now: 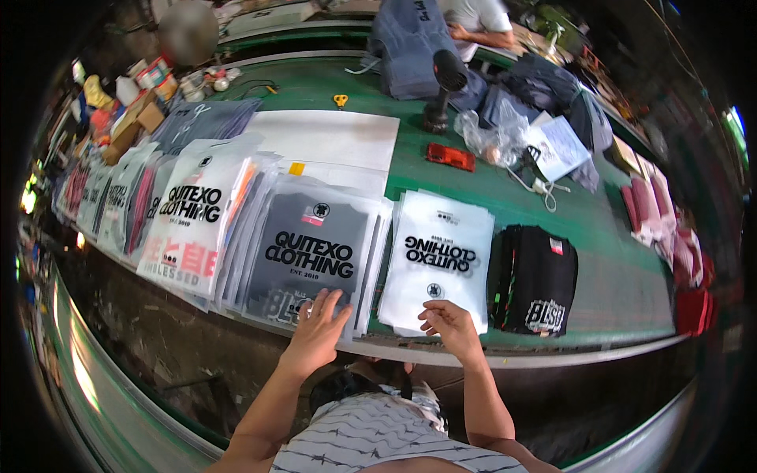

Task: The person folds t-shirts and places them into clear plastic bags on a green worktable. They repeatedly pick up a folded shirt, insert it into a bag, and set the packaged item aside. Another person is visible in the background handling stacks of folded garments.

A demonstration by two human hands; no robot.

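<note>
My left hand (324,319) rests with spread fingers on the lower part of a dark grey folded T-shirt in a clear printed plastic bag (313,236), the top one of a stack. Just right of it lies a stack of frosted plastic garment bags (440,248), their print upside down to me. Over that stack's near edge is my right hand (449,322), fingers loosely bent and nothing visible in it; whether it touches the bags is unclear. A pile of folded black T-shirts (541,272) with a white chest print sits farther right.
Rows of bagged shirts (192,219) lean along the left of the green table (621,284). Beyond are white sheets (349,133), yellow-handled scissors (340,100), a red object (450,156), a dark upright tool (442,88) and grey garments (414,53). Across the table stands a person (482,23).
</note>
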